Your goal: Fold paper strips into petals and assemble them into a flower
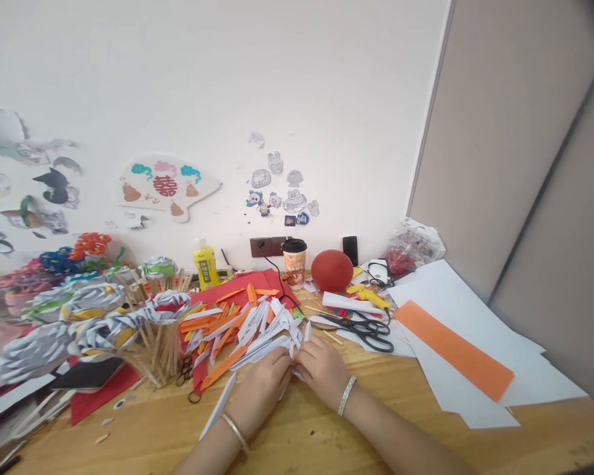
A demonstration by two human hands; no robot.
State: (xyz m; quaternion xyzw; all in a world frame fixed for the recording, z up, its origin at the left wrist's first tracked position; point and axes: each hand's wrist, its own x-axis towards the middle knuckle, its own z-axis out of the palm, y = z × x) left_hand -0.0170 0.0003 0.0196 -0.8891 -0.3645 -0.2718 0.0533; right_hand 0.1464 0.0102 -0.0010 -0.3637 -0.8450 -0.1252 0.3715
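Observation:
My left hand (266, 381) and my right hand (323, 371) meet over the front of the wooden table, fingertips pressed together. Both pinch a small piece of white folded paper (297, 373), mostly hidden by my fingers. Just beyond lies a heap of white folded paper strips (272, 320) mixed with orange folded strips (230, 326), partly on red paper (230, 295). One long white strip (218, 404) rests beside my left wrist. To the right of my right hand is a pair of black-handled scissors (363, 330).
Paper flowers on wooden sticks (153, 353) crowd the left. Along the wall stand a yellow bottle (206, 265), a lidded cup (294, 264) and a red balloon (332, 270). A yellow glue gun (369, 296) lies behind the scissors. White sheets (440, 310) and an orange strip (455, 349) cover the right.

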